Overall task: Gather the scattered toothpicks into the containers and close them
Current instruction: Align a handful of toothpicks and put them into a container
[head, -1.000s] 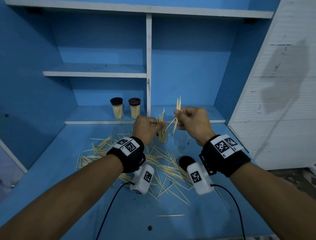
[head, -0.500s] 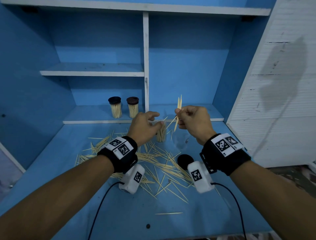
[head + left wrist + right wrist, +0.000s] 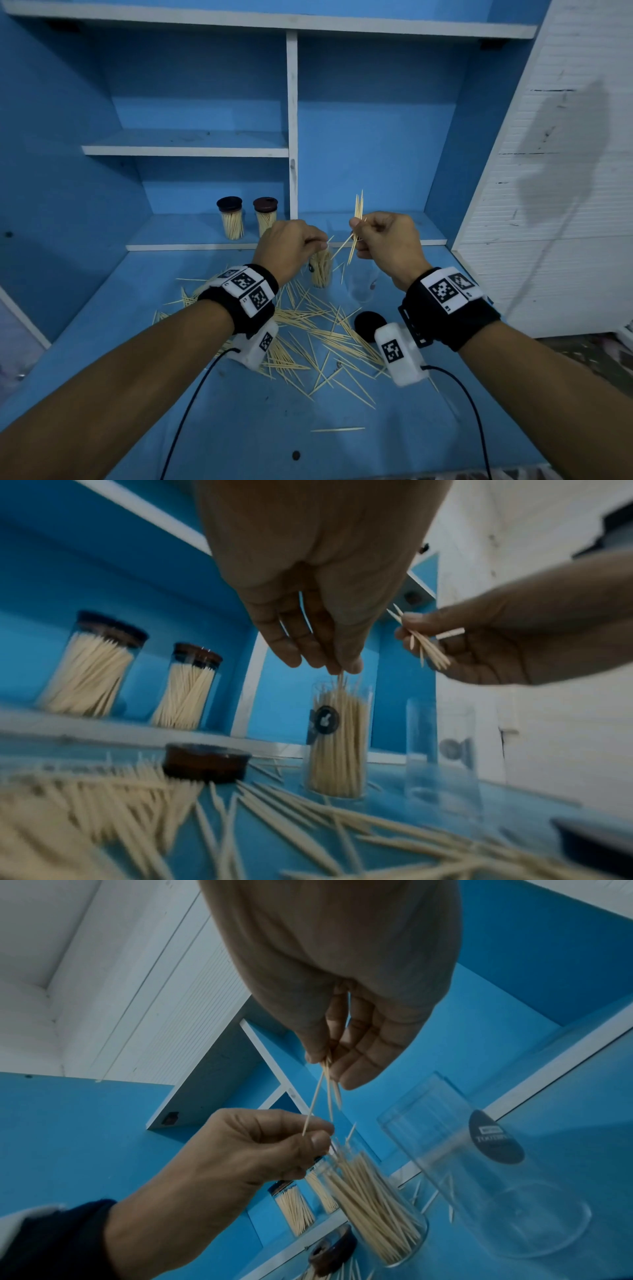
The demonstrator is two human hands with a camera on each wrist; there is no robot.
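On the low shelf at the far left, two capped jars (image 3: 230,219) stand side by side, packed with toothpicks and lidded dark. Forward of them on the blue tabletop (image 3: 212,428), the scattered toothpicks (image 3: 308,329) fan out, with one loose brown lid (image 3: 205,761) sitting among them. Moving in, the left hand (image 3: 291,245) is poised right over the open jar (image 3: 321,270), fingertips bunched and pinching a toothpick at its mouth; that jar is nearly full. Just beside it stands an empty clear jar (image 3: 361,284), and a black lid (image 3: 368,325) lies nearer the camera. On the right, the right hand (image 3: 385,240) is curled round a small bundle of toothpicks (image 3: 358,219), tips pointing up. Half a second back the left hand's fingers were spread wider; now they've closed over the jar, while the right hand has hardly moved.
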